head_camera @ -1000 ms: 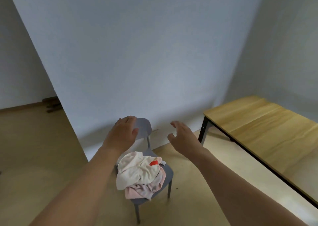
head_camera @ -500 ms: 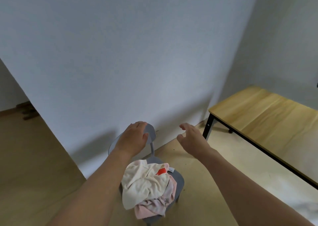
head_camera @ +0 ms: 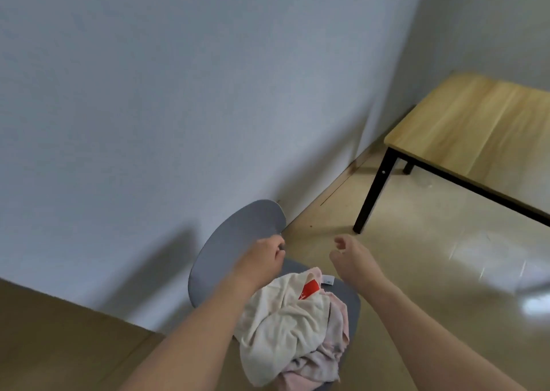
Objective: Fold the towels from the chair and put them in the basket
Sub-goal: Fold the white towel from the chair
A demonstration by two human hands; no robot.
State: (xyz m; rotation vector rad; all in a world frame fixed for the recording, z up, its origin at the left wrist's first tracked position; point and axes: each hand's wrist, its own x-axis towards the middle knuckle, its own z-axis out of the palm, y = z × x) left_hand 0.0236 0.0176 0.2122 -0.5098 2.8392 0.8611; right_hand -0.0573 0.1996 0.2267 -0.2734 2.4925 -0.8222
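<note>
A grey chair (head_camera: 235,241) stands by the wall with a crumpled cream towel (head_camera: 279,325) heaped on its seat. A pink towel (head_camera: 336,328) lies partly under the cream one, and a red label (head_camera: 309,290) shows on top. My left hand (head_camera: 262,261) hovers just above the pile in front of the chair back, fingers loosely curled and holding nothing. My right hand (head_camera: 351,256) hangs in the air to the right of the pile, fingers relaxed and empty. No basket is in view.
A wooden table (head_camera: 464,134) with black legs stands at the right. A white wall (head_camera: 178,92) runs close behind the chair. Glossy beige floor (head_camera: 431,271) lies between chair and table.
The view has closed in on the chair and tilted down. Both hands have dropped toward the towel pile, and their fingers have curled in slightly.
</note>
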